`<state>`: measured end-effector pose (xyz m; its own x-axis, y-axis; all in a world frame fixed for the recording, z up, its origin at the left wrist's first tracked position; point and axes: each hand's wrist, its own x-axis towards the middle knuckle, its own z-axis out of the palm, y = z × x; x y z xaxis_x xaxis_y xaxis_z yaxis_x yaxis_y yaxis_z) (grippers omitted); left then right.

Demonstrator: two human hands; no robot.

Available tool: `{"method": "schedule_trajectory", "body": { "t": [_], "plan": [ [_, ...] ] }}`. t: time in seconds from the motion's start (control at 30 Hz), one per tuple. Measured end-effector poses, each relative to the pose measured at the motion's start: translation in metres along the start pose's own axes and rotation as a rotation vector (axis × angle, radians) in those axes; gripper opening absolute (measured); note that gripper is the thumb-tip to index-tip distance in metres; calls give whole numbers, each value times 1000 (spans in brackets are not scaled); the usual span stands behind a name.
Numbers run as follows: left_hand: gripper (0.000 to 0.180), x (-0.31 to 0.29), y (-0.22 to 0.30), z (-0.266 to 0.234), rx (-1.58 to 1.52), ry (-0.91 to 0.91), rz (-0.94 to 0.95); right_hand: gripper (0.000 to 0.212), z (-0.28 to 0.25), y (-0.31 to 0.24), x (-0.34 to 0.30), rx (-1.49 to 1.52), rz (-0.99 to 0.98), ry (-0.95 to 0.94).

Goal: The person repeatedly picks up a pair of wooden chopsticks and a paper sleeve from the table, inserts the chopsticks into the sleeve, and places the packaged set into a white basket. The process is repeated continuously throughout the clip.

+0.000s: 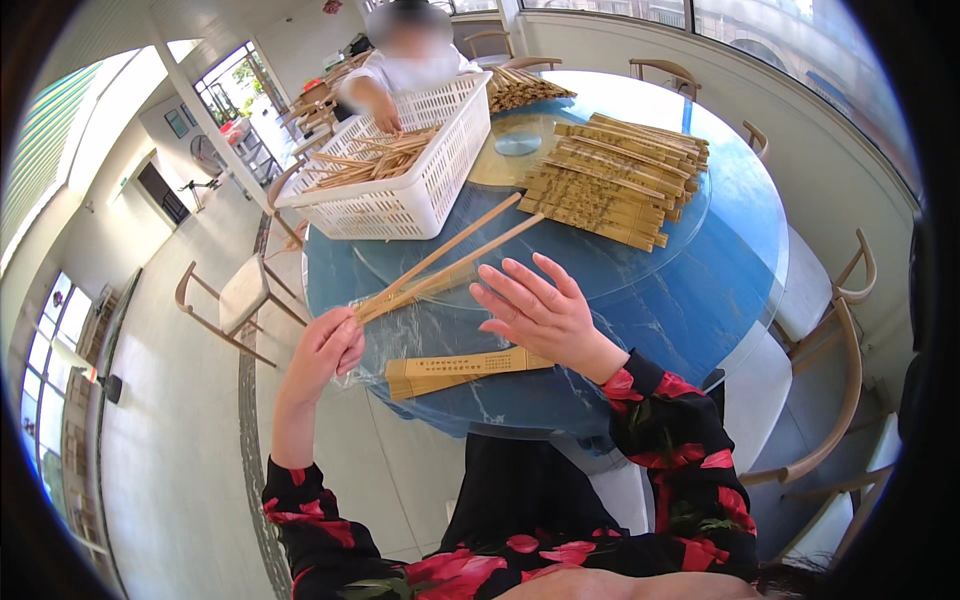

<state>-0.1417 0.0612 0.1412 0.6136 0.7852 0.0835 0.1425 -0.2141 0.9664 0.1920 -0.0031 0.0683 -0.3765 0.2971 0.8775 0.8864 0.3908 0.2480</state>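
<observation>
My left hand (325, 345), left of the near table edge, is closed around the lower ends of a pair of wooden chopsticks (455, 243). The two sticks slant up to the right and spread apart at their far ends. Empty and with fingers stretched out, my right hand (545, 315) hovers over the table, to the right of the sticks. Below it, brown paper chopstick sleeves (440, 373) with dark print lie fanned near the table edge. Past my right hand lies a large stack of chopsticks in brown sleeves (610, 185).
A white plastic basket (440, 185) holds loose chopsticks (380, 160); a co-worker's hand (385, 118) reaches into it. The round table (700, 280) has a blue marbled top and a glass turntable. Another pile of sleeved chopsticks (525, 90) lies farther back. Wooden chairs (240, 300) surround the table.
</observation>
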Motion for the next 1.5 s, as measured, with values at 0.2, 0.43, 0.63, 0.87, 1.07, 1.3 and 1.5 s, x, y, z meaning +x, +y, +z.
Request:
{"method": "schedule_trajectory", "body": {
  "t": [0.2, 0.43, 0.63, 0.87, 1.07, 1.3, 1.5],
  "plan": [
    [28, 9, -46, 48, -56, -258, -112, 45, -2, -3, 0, 9, -126, -442],
    [11, 21, -85, 58, 470, 353, 79, 20, 27, -9, -28, 206, 156, -734],
    [26, 8, -79, 119, 654, 175, 355, 18, 24, -10, -41, 357, 167, -662],
    [27, 18, -89, 132, 631, 195, 377, 15, 22, -1, -43, 433, 214, -687],
    [26, 24, -83, 124, 547, 109, 288, 14, 15, 4, -32, 471, 480, -764],
    [18, 25, -85, 123, 653, 174, 405, 16, 19, 10, -37, 557, 390, -765],
    [15, 9, -70, 119, 583, 593, 594, 14, 11, 6, -32, 547, 525, -658]
  ]
}}
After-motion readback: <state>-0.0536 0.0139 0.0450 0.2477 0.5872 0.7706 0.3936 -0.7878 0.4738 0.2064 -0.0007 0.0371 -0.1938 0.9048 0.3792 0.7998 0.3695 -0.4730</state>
